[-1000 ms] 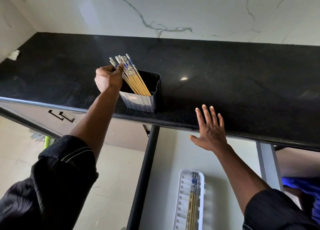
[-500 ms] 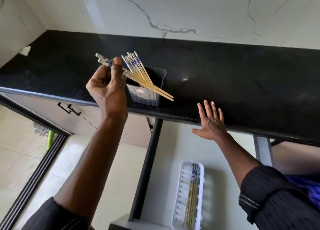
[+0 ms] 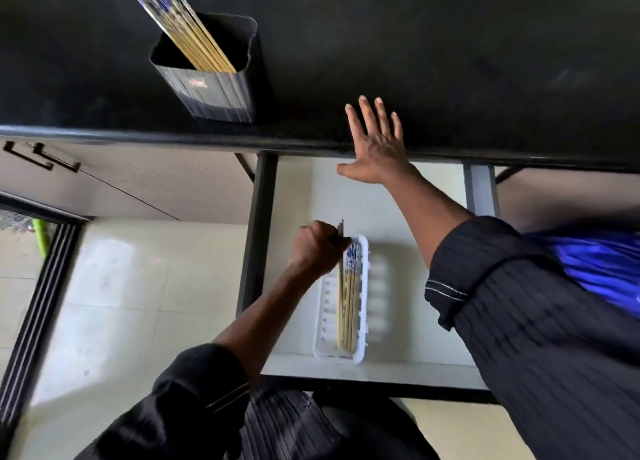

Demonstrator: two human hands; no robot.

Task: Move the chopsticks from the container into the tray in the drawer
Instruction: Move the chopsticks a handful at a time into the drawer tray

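Note:
A black container point(image 3: 221, 95) stands near the counter's front edge with several tan, blue-patterned chopsticks point(image 3: 180, 26) leaning out of it. Below, in the open drawer, a white slotted tray point(image 3: 363, 321) holds several chopsticks point(image 3: 348, 307) lying lengthwise. My left hand point(image 3: 317, 248) is closed at the tray's far left corner, gripping a pair of chopsticks whose ends stick up past my fingers and whose shafts reach down into the tray. My right hand point(image 3: 375, 146) lies flat with fingers spread on the counter edge.
The black counter point(image 3: 450, 61) overhangs the pale drawer floor point(image 3: 408, 224). The drawer's dark left side point(image 3: 258, 234) and front edge point(image 3: 381, 387) frame it. A cabinet with dark handles point(image 3: 41, 154) is at the left, above a tiled floor.
My left hand lifted a pair of chopsticks out of the container, carried them down and now holds them at the tray. My right hand has stayed on the counter edge. The camera tilted downward.

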